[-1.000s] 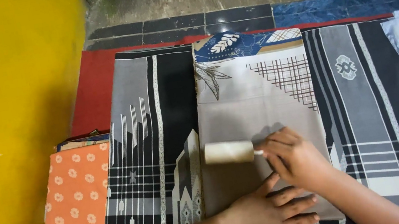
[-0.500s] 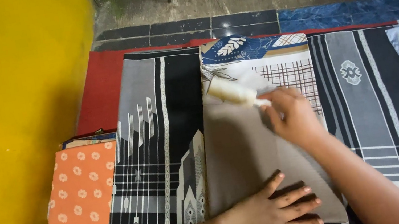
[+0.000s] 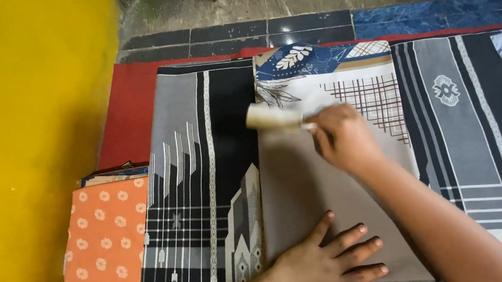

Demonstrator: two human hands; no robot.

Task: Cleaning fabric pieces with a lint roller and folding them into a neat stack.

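Grey cloth (image 3: 335,195) w/ blue leaf print, orange floral fabric (image 3: 107,236).

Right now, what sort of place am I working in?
Probably a home or small workshop floor: folded patterned cloth spread on a red mat, dark floor tiles, a yellow wall.

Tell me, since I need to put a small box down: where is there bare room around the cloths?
Free: the red mat between the yellow floor and the black-grey cloth, and the tiles beyond. Crowded: the beige cloth, under both hands and the roller.
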